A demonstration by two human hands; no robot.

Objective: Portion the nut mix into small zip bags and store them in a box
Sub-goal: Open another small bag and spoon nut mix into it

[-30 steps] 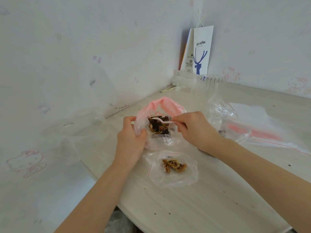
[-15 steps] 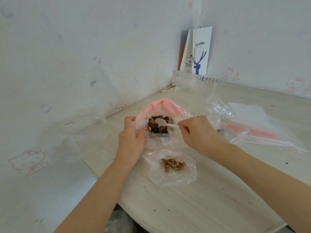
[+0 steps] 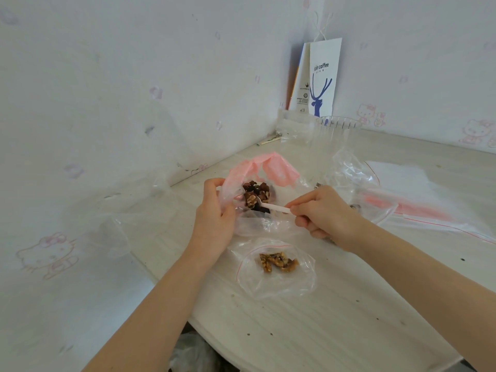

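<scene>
Near the left edge of the table (image 3: 349,331), the nut mix bag (image 3: 279,173) is held open by curled fingers of the left hand (image 3: 214,224), a white spoon (image 3: 273,208) is pinched by the right hand (image 3: 322,216), and the scoop should be kept level toward the small zip bag (image 3: 276,277) lying just beside, frontward.

Spoon, fingertips and bags only partly seen

The bowl of the thin white plastic spoon (image 3: 271,207) is half buried in the brown nut mix (image 3: 253,196), and its handle end vanishes inside the pinching right hand (image 3: 322,213). The fingertips of the left hand (image 3: 214,218) curl out of sight against the pink-topped clear plastic bag (image 3: 279,170) it grips. Both forearms run off the frame. The flat pink-striped zip bags (image 3: 429,210) are cut by the right edge. The small print on the white paper carrier bag (image 3: 322,76) is unreadable.
</scene>
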